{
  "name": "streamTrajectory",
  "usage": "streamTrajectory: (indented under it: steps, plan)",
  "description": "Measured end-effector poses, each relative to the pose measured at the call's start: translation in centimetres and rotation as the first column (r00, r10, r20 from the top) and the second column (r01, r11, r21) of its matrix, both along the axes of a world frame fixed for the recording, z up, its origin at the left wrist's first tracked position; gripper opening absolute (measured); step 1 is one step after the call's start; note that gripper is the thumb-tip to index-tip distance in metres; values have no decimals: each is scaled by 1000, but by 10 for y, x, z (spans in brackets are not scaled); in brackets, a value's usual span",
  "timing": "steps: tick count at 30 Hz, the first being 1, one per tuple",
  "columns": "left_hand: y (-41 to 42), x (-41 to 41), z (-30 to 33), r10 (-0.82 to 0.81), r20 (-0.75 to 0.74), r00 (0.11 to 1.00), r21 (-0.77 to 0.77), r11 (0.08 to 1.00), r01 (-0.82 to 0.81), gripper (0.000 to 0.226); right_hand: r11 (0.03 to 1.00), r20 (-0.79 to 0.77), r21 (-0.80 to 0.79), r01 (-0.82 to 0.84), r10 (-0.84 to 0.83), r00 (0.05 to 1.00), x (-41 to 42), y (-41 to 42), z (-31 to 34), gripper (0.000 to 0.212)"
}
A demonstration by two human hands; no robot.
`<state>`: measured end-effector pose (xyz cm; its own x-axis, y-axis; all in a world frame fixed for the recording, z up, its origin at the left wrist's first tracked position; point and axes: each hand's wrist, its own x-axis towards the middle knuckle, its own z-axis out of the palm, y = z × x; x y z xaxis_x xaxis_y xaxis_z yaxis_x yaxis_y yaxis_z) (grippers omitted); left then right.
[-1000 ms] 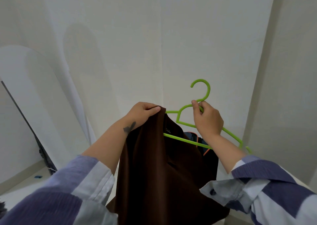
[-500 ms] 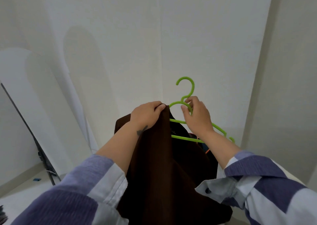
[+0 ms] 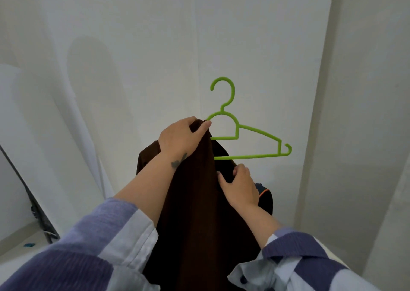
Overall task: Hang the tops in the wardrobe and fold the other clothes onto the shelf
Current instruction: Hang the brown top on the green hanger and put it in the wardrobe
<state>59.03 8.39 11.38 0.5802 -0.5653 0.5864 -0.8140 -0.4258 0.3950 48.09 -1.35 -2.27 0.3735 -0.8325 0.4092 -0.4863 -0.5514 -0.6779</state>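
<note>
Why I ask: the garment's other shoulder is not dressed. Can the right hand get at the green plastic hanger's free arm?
Probably yes: the right hand grips brown cloth just below the hanger's bare arm, nothing between.

Home interior, likely bedroom or dressing corner. Plain white walls [image 3: 255,35] meet at corner; pale panels lean at left. Green plastic clothes hanger [image 3: 238,131] held up with dark brown garment [image 3: 195,202], domestic laundry items. Pale floor [image 3: 20,246] at lower left, dark-framed panel edge [image 3: 33,204] resting on it. Person's striped shirt sleeves [image 3: 88,242] visible, casual home wear.
</note>
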Motion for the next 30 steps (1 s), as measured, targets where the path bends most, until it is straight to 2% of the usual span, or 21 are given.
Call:
streamTrajectory:
  steps: [3, 5, 6, 9, 11, 13, 16, 18, 24, 30]
  plan:
    - [4, -6, 8, -8, -19, 1000, -84, 996, 6, 47, 956, -22, 290, 40, -35, 999, -1, -4, 16, 43]
    - [10, -4, 12, 1, -50, 999, -131, 991, -8, 48, 927, -42, 372, 40, -26, 999, -7, -6, 24, 36]
    - [13, -2, 13, 4, -68, 998, -147, 989, -14, 48, 915, -2, 404, 15, -15, 1000, -10, -6, 27, 29]
    - [24, 3, 12, -2, -103, 995, -171, 985, -16, 47, 823, 208, 555, -120, 3, 978, -18, -5, 35, 17]
    - [30, 3, 10, -18, -117, 993, -184, 983, -4, 45, 698, 380, 682, -219, -82, 921, -25, -6, 45, 16]
    - [34, 2, 9, -38, -137, 990, -201, 980, 10, 43, 571, 534, 740, -355, -178, 826, -36, -9, 56, 17]
    - [38, 1, 3, -73, -159, 985, -228, 973, 36, 40, 432, 665, 727, -533, -252, 703, -60, -11, 71, 20]
    - [38, 0, -1, -102, -181, 978, -246, 968, 55, 39, 403, 702, 700, -590, -234, 672, -80, -9, 82, 25]
    - [35, -18, -18, -234, -276, 932, -280, 948, 155, 41, 491, 763, 631, -601, -252, 595, -143, -8, 100, 24]
    - [26, -55, -16, -297, -297, 908, -311, 929, 202, 42, 498, 832, 552, -668, -288, 474, -215, 9, 127, 33]
